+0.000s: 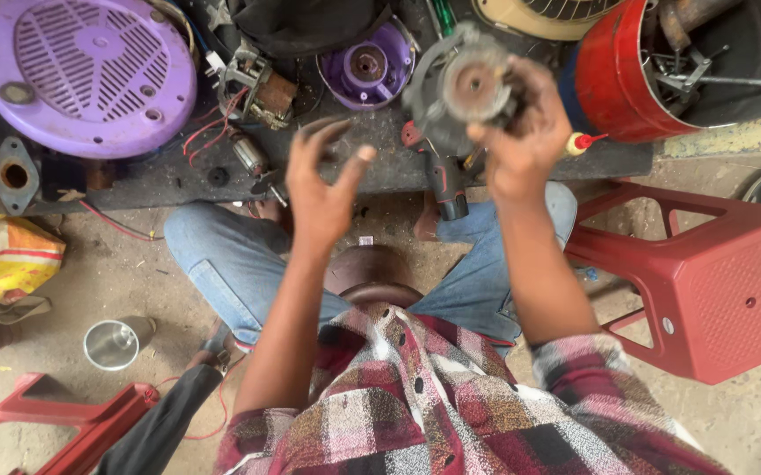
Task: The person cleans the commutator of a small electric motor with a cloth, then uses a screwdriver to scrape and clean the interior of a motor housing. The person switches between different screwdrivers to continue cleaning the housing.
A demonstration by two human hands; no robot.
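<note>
Head view, looking down past your knees to the work board. Your right hand [521, 132] grips a round grey motor part [468, 88], fingers curled round its lower right rim; the part is raised above the far edge of the dark board [178, 180], its flat rusty face turned up toward you, so its axis points roughly at the camera; no long side can be told. Your left hand [323, 180] holds nothing; fingers spread wide and bent, palm facing the part, well apart from it. Just below the part lies a cordless drill [444, 180], handle pointing toward you over the board's near edge; a purple housing [367, 66] sits just left of the part, a red drum [618, 79] close on its right; a large purple fan grille [81, 75] fills the far left. Between your hands the board is open; a red plastic stool [714, 281] stands right of your knee, a steel cup [112, 343] on the floor at left.
</note>
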